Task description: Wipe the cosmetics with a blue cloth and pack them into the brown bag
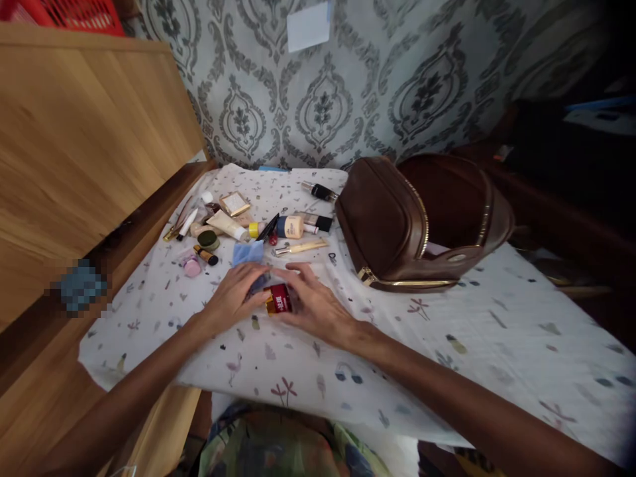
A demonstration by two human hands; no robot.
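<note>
Between my two hands, just above the patterned tablecloth, is a small red jar (pixel 279 299) with a gold end and light lettering. My right hand (pixel 320 308) curls around its red side, with thumb and fingers on either side. My left hand (pixel 233 295) has its thumb against the gold end. A light blue cloth (pixel 247 252) passes under the left fingers and shows again between them and the thumb; the left fingertips partly hide it. Beyond the hands lie a gold tube (pixel 301 247) and a beige bottle with a dark blue cap (pixel 291 226).
Several cosmetics cluster at the back left, among them a cream tube (pixel 226 224), a dark green round container (pixel 208 240) and a pink round item (pixel 191 265). An unzipped brown bag (pixel 387 218) stands at right. A wooden cabinet (pixel 89 132) borders the table's left.
</note>
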